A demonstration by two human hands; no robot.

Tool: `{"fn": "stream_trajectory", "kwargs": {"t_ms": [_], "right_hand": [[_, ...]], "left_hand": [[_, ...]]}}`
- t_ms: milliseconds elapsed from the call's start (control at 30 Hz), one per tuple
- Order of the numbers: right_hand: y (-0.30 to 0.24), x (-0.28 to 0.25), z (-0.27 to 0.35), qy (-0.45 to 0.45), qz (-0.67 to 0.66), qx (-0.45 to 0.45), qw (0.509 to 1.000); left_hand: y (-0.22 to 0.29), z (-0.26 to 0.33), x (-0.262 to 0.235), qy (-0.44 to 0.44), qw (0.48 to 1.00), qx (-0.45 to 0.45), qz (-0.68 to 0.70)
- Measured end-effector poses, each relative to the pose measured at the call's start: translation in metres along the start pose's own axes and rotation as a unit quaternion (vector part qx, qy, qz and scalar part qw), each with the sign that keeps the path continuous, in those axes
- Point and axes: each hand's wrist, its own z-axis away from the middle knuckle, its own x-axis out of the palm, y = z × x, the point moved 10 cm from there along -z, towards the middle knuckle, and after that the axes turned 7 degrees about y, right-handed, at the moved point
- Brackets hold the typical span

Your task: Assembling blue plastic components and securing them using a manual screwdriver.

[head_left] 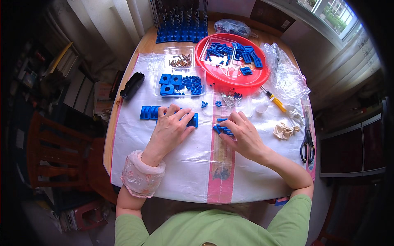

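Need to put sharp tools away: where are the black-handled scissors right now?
In the head view, the black-handled scissors lie near the right edge of the white tablecloth, just right of the crumpled tan wad.

A row of blue ribbed segments (pixel 148 112) lies crosswise on the white covering (pixel 182 172), both ends showing, its middle hidden. Well apart to its right, slim blue pieces (pixel 221 130) lie loosely clustered, partly covered, their exact shape hard to make out.

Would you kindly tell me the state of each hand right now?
Left hand: loosely curled over the blue row; grip cannot be told.
Right hand: curled at the small blue pieces; grip cannot be told.
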Motion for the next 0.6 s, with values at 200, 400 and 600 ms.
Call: {"fn": "stream_trajectory", "kwargs": {"t_ms": [200, 400, 600], "right_hand": [[0.0, -0.006, -0.003, 0.002, 0.008, 0.004, 1.0], [-0.015, 0.004, -0.003, -0.005, 0.059, -0.025, 0.998], [-0.017, 0.007, -0.006, 0.004, 0.1, -0.029, 0.995]], "left_hand": [[0.01, 0.0, 0.0, -0.028, 0.998, 0.02, 0.043], [0.041, 0.002, 0.0, -0.048, 0.99, 0.076, 0.105], [0.051, 0.004, 0.004, -0.042, 0.987, 0.086, 0.129]]}}
